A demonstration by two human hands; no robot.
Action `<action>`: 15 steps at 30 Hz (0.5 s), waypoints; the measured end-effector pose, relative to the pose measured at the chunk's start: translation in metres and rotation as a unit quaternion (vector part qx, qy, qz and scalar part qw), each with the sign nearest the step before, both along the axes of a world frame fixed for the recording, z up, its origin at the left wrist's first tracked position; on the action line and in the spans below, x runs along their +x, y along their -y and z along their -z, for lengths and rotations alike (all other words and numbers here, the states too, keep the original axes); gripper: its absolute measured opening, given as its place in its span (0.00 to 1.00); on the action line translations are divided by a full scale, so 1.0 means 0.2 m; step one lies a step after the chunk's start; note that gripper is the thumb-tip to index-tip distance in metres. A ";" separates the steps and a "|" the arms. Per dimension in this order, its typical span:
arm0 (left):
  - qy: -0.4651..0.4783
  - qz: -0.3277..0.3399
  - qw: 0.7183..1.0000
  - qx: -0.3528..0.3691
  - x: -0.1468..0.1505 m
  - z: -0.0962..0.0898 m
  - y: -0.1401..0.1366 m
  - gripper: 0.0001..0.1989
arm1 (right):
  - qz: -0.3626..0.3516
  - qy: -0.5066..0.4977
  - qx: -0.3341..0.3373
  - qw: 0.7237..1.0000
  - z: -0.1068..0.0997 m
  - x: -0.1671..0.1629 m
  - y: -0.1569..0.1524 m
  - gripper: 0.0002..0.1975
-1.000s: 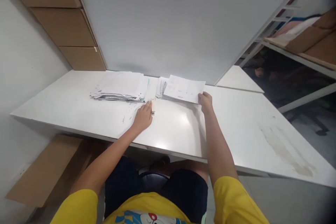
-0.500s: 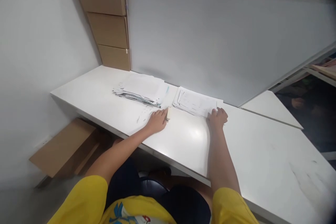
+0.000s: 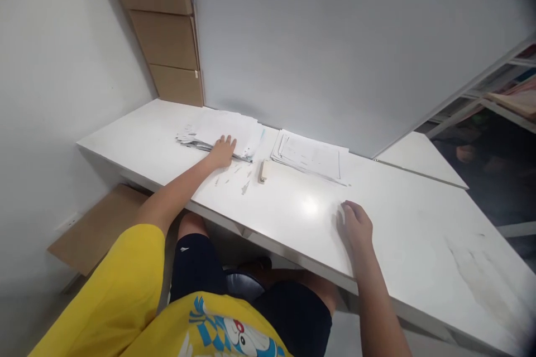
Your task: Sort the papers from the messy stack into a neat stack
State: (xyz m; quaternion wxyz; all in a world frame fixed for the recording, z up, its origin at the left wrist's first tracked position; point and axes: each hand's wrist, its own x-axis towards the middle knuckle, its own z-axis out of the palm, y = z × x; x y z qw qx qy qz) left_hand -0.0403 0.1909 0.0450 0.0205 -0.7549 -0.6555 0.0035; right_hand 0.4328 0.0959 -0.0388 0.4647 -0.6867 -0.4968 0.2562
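Note:
My left hand [image 3: 223,152] rests with fingers spread on the front part of the left paper stack [image 3: 234,125], whose edges are uneven. A small beige stapler [image 3: 263,171] stands on the white table to the right of that hand, apart from it. Beyond the stapler lies a second, thinner stack of printed sheets [image 3: 312,155], squared up more neatly. My right hand [image 3: 358,226] is over the tabletop in front of this stack, clear of the sheets. Its fingers are loosely bent, and I see nothing in them.
A whiteboard [image 3: 343,50] stands upright along the back of the table [image 3: 285,228]. Cardboard boxes [image 3: 167,39] are piled at the back left corner by the wall. Another cardboard box [image 3: 100,228] is below the table at the left. Shelves [image 3: 511,106] stand at the right.
My left hand has left the stapler and moved left onto the left paper stack. My right hand has let go of the right stack's edge and drawn back toward me. The view has shifted slightly.

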 end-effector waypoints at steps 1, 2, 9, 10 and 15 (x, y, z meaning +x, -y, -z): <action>-0.006 0.014 1.000 0.011 0.00 0.01 0.02 0.37 | -0.002 0.000 0.000 1.000 -0.01 -0.01 -0.01 0.19; -0.006 0.025 0.999 0.020 0.00 0.02 0.04 0.36 | -0.003 -0.001 0.000 1.000 -0.02 -0.02 -0.02 0.19; 0.039 0.048 0.997 0.051 0.08 -0.02 0.13 0.28 | -0.017 -0.114 -0.016 0.993 -0.01 0.06 -0.01 0.17; 0.044 0.050 0.996 0.058 0.09 -0.04 0.13 0.27 | -0.020 -0.143 -0.015 0.989 0.00 0.09 -0.01 0.17; 0.235 0.003 0.948 0.216 0.11 -0.26 -0.03 0.23 | -0.006 -0.240 -0.007 0.971 0.05 0.15 -0.03 0.16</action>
